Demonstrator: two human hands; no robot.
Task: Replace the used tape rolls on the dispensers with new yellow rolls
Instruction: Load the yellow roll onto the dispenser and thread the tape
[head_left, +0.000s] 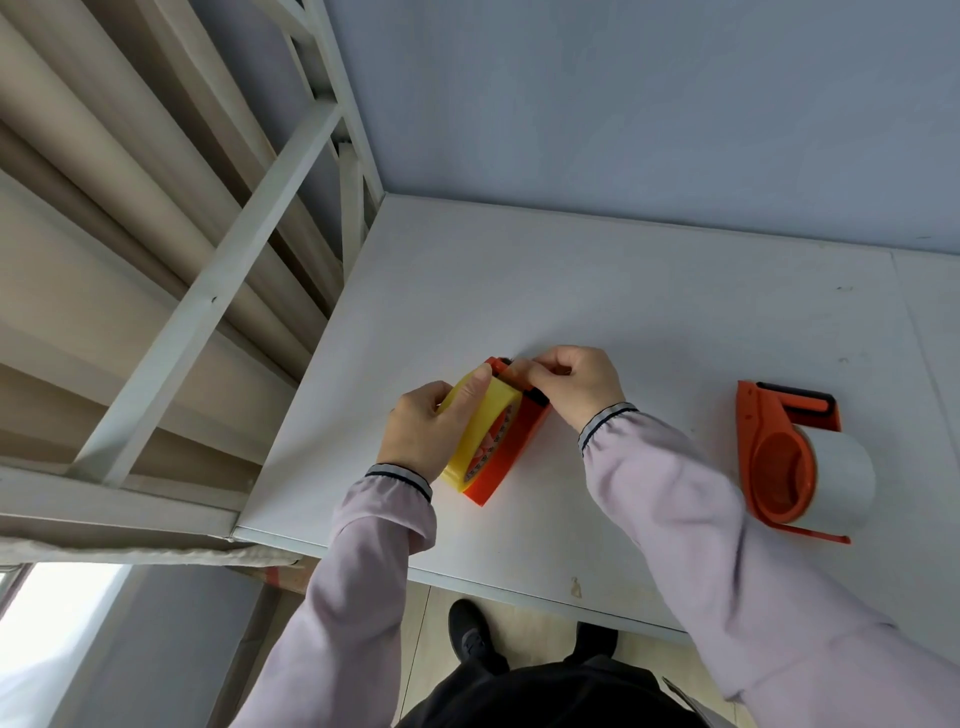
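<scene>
A yellow tape roll (480, 439) sits in an orange dispenser (511, 452) near the middle of the white table (649, 312). My left hand (431, 431) wraps around the roll from the left, thumb lying over its top. My right hand (574, 382) pinches the tape's end at the dispenser's black roller and blade end. A second orange dispenser (779, 457) lies on its side at the right, holding a pale whitish roll (841, 475); neither hand touches it.
A white metal bed frame (218, 291) with beige slats runs along the table's left side. The grey wall (623, 104) meets the table's far edge. My dark shoes (470, 636) stand on the floor below the near edge.
</scene>
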